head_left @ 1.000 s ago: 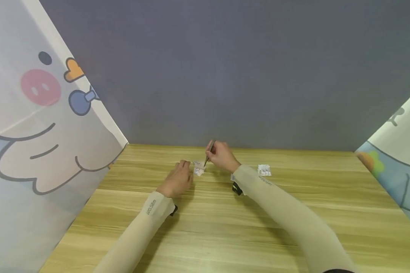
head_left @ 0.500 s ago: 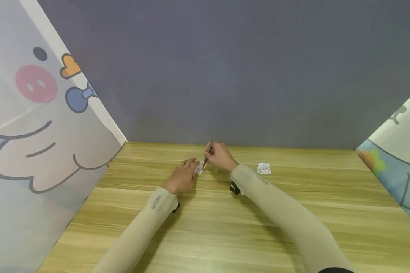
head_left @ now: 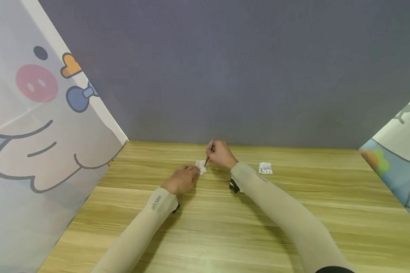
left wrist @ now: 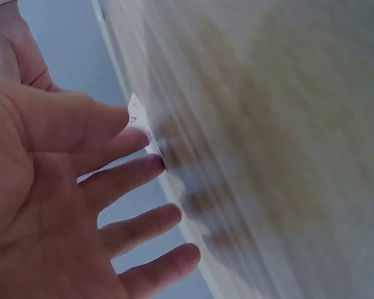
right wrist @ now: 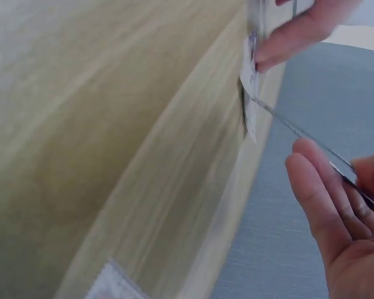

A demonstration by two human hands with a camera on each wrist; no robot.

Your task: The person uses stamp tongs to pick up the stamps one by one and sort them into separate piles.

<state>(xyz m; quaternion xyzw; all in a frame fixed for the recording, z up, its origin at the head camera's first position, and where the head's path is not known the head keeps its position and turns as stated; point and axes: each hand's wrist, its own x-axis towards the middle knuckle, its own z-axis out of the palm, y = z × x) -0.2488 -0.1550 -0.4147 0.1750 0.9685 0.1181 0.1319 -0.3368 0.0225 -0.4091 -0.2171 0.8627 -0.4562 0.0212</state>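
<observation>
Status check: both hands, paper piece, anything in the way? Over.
Right hand holding tweezers, tip at the paper piece; grip on it unclear. Left hand, fingertips at paper's edge. No obstruction seen at the tip.

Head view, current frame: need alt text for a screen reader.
A right hand holds tweezers with the tips at a small printed paper on a wood-grain table; the left hand is at the paper's left edge. A second printed paper lies to the right. Behind is a grey wall.
</observation>
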